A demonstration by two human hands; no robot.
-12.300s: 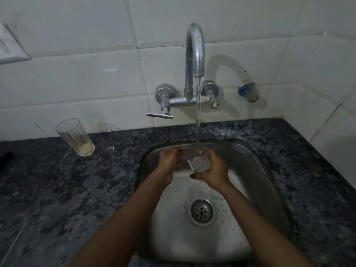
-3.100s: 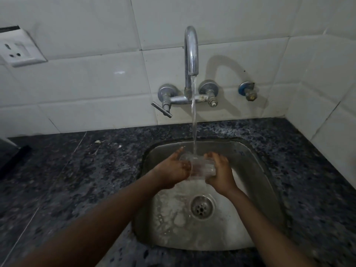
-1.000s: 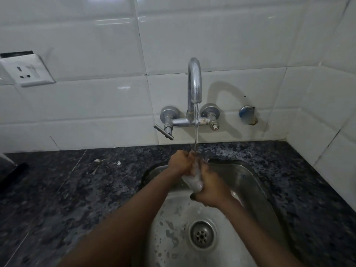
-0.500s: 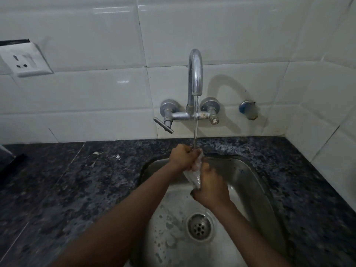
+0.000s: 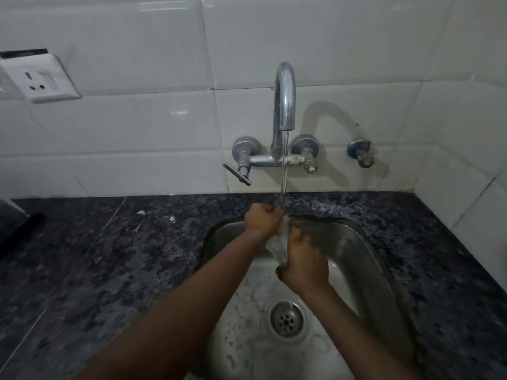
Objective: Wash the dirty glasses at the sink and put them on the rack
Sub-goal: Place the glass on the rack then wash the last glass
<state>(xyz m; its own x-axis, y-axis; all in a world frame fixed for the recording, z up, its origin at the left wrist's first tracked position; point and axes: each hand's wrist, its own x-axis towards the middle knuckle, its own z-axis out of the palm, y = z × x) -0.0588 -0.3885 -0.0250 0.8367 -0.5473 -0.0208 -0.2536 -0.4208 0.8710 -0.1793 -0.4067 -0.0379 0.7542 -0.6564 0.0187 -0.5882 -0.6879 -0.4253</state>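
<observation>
I saw the glass [image 5: 277,244] tilted between both hands over the sink [image 5: 365,259], near its back rim. Left hand [image 5: 262,220] curled round the upper end; right hand [image 5: 303,266] gripped the lower. Tap [image 5: 285,105] water struck the left knuckles. Sink basin held droplets. No legible writing.

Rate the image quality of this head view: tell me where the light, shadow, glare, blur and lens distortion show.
Head view: dim overall; the faucet throws a curved shadow on the tiles to its right, small glare patches on the glossy tiles; the glass between left hand and right hand is smeared and hard to make out; wide-angle bending tilts the socket and tile lines; the countertop is murky.
</observation>
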